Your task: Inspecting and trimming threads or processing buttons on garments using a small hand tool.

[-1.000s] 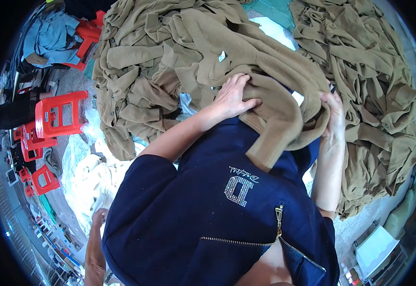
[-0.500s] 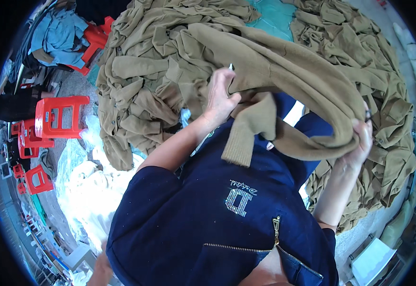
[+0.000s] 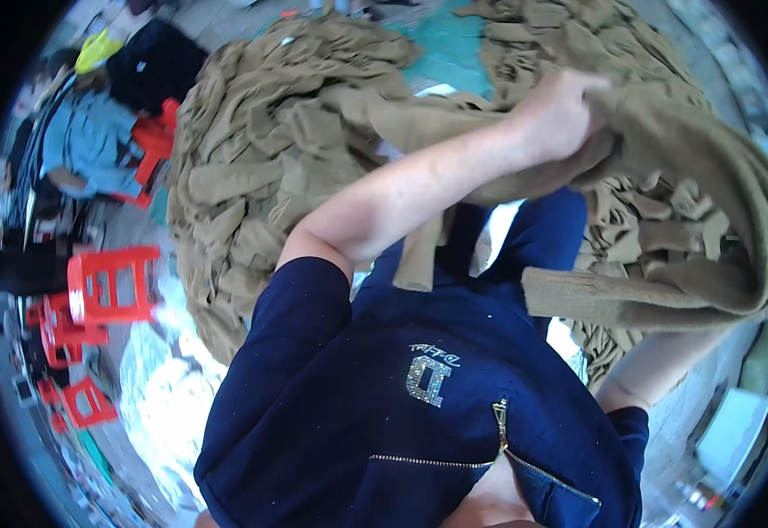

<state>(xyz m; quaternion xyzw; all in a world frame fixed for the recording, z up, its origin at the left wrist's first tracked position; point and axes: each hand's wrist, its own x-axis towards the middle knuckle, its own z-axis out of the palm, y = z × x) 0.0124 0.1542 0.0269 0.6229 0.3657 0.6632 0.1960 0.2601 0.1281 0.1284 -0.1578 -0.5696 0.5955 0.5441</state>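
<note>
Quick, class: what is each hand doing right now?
Left hand: closed, gripping the olive knit garment.
Right hand: hidden behind the same garment; only its forearm shows, so its grip cannot be told.

Matt knitted olive garment [image 3: 665,167] (ribbed cuff)

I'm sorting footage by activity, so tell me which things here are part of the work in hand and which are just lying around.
In hand:
left hand, gripping the olive-brown knit garment
piles of olive-brown knit pieces on the floor in front
right hand: hidden under the garment

Lying about:
red plastic stools
blue garment
black garment
yellow item
</note>
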